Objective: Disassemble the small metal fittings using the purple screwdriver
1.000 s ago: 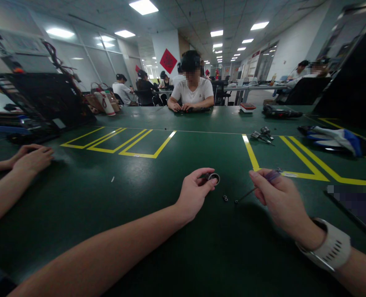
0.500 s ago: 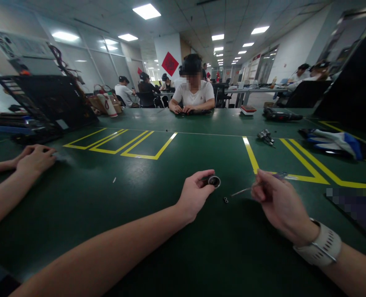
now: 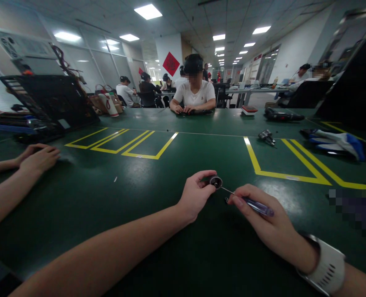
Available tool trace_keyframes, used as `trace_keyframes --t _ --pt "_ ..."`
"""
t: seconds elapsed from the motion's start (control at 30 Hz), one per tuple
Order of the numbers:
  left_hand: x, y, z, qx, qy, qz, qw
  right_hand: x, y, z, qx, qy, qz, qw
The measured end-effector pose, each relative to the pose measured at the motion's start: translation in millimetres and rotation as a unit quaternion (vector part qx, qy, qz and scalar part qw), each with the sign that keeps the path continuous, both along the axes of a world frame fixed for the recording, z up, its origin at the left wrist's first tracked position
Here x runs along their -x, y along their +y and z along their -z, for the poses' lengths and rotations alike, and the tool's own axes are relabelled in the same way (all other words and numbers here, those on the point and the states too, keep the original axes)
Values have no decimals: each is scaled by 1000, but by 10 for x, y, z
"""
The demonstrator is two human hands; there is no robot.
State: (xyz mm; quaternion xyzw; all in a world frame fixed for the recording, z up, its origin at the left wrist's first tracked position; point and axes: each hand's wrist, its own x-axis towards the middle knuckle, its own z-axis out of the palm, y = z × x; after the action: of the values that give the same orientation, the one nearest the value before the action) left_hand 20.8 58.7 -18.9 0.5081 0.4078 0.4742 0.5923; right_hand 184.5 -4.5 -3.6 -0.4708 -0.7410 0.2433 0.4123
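Note:
Between thumb and fingers, my left hand (image 3: 198, 194) pinches a small round metal cup-shaped part (image 3: 216, 182), its hollow side turned toward me. My right hand (image 3: 260, 210) is closed on a screwdriver (image 3: 258, 206) with a clear purple handle. The thin shaft points left, and its tip is at the opening of the metal part; whether it touches the inside I cannot tell. Beneath the shaft, a small dark piece (image 3: 226, 200) lies on the green table (image 3: 158, 255), partly hidden by my right fingertips.
Yellow tape outlines (image 3: 139, 156) mark the table. At right lie a metal part (image 3: 267, 137), a blue and white glove (image 3: 337, 142) and a power tool (image 3: 283, 115). A co-worker's hands (image 3: 40, 159) rest at left; another person (image 3: 193, 93) sits opposite. A black panel (image 3: 53, 103) stands at left.
My right hand has moved left and turned, bringing the screwdriver tip from above the table to the opening of the metal part. My left hand stays nearly still.

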Motion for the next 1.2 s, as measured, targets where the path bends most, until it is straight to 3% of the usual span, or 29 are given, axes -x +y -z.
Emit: trace_keyframes --t 0.2,0.67,0.8,0.93,1.2 --pt "-6 8 7 2 4 0 1000 18 -12 6 -45 -79 -46 995" --pt "-36 17 12 21 4 -29 999 60 -34 25 -81 -82 -46 992" --pt "-29 37 41 20 -1 -25 999 27 -51 22 -94 8 9 995" --pt "-13 40 37 29 10 -15 999 -39 -10 43 -1 102 103 989" --pt "-25 13 -26 38 16 -9 999 -31 79 46 55 68 137 987"
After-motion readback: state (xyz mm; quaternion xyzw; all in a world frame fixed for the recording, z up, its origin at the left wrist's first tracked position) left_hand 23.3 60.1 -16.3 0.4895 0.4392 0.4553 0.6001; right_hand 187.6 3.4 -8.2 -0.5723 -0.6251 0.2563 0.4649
